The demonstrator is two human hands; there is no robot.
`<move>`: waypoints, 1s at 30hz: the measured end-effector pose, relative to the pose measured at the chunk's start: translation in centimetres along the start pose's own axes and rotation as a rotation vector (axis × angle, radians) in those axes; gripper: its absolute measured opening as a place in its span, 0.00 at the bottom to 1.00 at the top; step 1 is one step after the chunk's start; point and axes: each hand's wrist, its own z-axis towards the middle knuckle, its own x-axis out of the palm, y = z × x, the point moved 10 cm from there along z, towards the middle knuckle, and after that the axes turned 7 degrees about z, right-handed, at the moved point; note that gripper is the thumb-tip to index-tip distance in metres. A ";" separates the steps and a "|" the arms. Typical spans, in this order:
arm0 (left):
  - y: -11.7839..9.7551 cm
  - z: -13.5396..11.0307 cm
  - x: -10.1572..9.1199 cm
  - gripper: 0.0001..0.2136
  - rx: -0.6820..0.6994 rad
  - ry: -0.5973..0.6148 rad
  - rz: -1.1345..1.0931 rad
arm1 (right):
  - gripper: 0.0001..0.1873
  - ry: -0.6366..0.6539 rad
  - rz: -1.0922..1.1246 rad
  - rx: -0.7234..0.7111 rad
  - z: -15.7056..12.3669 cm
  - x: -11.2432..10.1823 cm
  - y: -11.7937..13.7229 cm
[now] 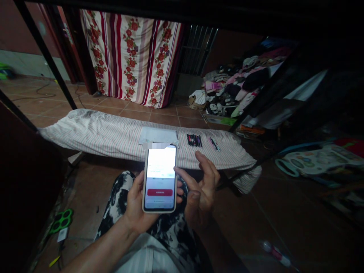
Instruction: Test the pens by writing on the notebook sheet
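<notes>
A smartphone (159, 182) in a pale case lies upright in my left hand (139, 204), whose fingers wrap behind it and show at its right edge. Its lit screen has a white upper part and a red button low down; the text is too small to read. My right hand (201, 189) is beside the phone with its fingers apart and nothing in it. The right index fingertip is at the screen's right edge; I cannot tell whether it touches. Beyond the phone, a spiral notebook (157, 135) rests on a striped cloth (108, 132).
Several pens (194, 140) lie in a row on the cloth, with a few more pens (214, 144) to their right. A floral curtain (131, 57) hangs behind. Clothes (241, 83) are heaped at the back right. A green object (61, 220) and a bottle (275, 254) lie on the floor.
</notes>
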 end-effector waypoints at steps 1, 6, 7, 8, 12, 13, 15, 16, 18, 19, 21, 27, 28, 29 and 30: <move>0.0 0.0 0.1 0.27 0.002 0.001 -0.002 | 0.32 -0.004 -0.003 -0.004 0.0 -0.1 0.1; -0.1 0.0 0.2 0.26 0.012 0.000 -0.022 | 0.32 0.002 -0.019 -0.002 0.2 0.0 0.1; 0.0 0.0 0.2 0.25 0.010 0.006 -0.027 | 0.32 0.001 -0.019 -0.003 0.2 0.0 0.2; 0.0 0.0 0.2 0.25 0.010 0.012 -0.034 | 0.32 -0.002 -0.018 -0.005 0.2 0.0 0.2; -0.1 0.0 0.4 0.24 0.021 0.043 -0.071 | 0.32 -0.009 -0.003 -0.009 0.1 0.0 0.2; -0.1 0.0 0.5 0.24 0.021 0.049 -0.077 | 0.32 -0.011 0.001 -0.011 0.1 0.0 0.2; -0.1 0.0 0.6 0.24 0.023 0.062 -0.084 | 0.31 -0.018 0.006 -0.016 0.1 0.0 0.2; -0.2 0.0 0.7 0.24 0.023 0.066 -0.086 | 0.31 -0.019 0.008 -0.019 0.1 0.0 0.3; -0.2 0.0 0.8 0.25 0.027 0.070 -0.087 | 0.31 -0.016 0.012 -0.023 0.1 0.0 0.3; -0.3 0.0 0.8 0.25 0.031 0.070 -0.086 | 0.31 -0.021 0.015 -0.028 0.1 0.0 0.4; -0.3 0.0 0.9 0.25 0.038 0.069 -0.073 | 0.31 -0.022 0.015 -0.028 0.1 0.0 0.4; -0.3 -0.1 1.2 0.27 0.026 0.095 -0.021 | 0.31 -0.045 0.020 -0.033 0.0 -0.2 0.3; -0.3 -0.1 1.2 0.28 0.023 0.100 -0.018 | 0.31 -0.050 0.024 -0.035 0.0 -0.3 0.3; -0.3 -0.1 1.2 0.28 0.020 0.103 -0.018 | 0.31 -0.048 0.025 -0.035 0.0 -0.2 0.2; -0.3 -0.1 1.2 0.28 0.020 0.106 -0.020 | 0.31 -0.046 0.025 -0.035 0.0 -0.2 0.2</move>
